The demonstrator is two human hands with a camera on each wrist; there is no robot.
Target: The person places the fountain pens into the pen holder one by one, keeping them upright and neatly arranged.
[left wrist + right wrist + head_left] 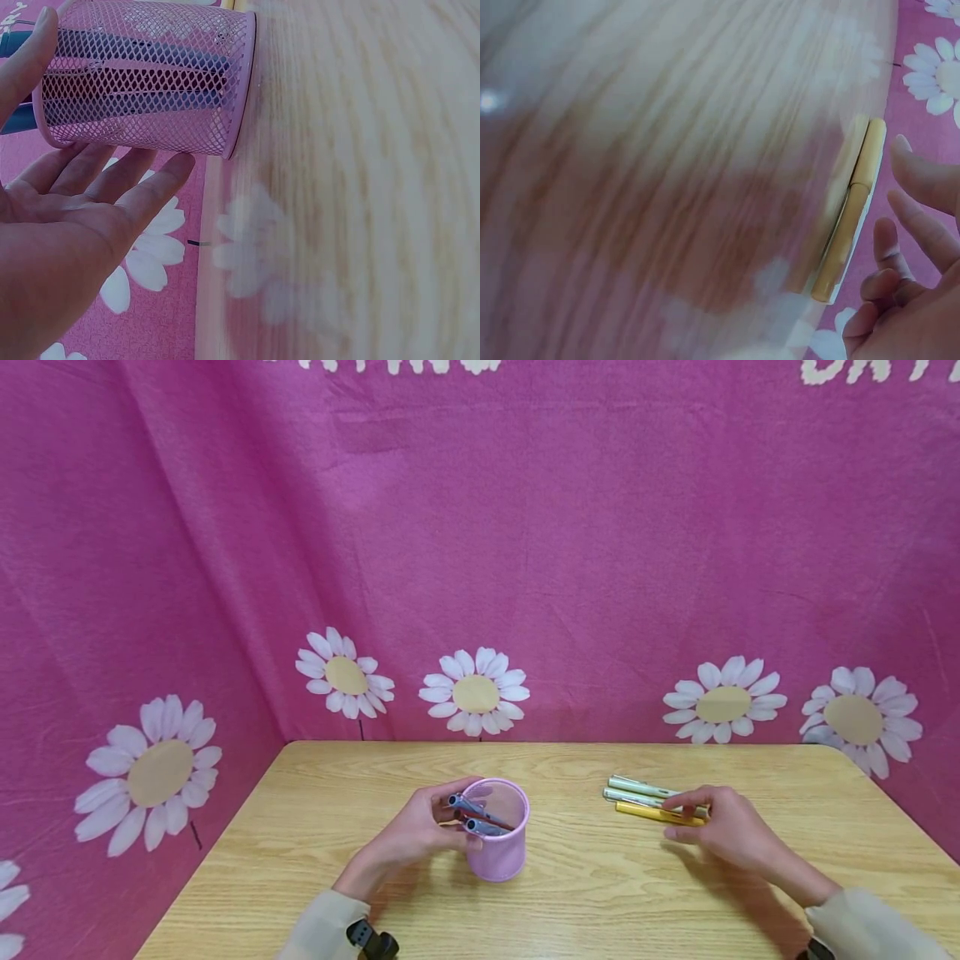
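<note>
Magenta cloth [525, 527], printed with white daisies [160, 774], is hung along the left side of the wooden table [570, 910] and behind it. At the left, a pale sleeve [318, 931] is worn above the left hand [412, 831]. By this hand a pink mesh cup [498, 858] is held, its wall being gripped between the thumb on the near side and the fingers on the far side; in the left wrist view, fingertips [180, 164] are laid against the mesh. The cup is stood upright on the table, and dark pens [483, 827] are contained in it, their ends leaned leftward past the rim.

Further right, well apart from the cup, three pens are laid side by side: an outer pale green pen [633, 786], a middle pale green pen [630, 797] and, nearest the person, a yellow pen [648, 812]. Their right ends are partly covered, in the head view, by the right hand [735, 831]. Its thumb and forefinger are spread, and in the right wrist view a gap is shown between them and the yellow pen.
</note>
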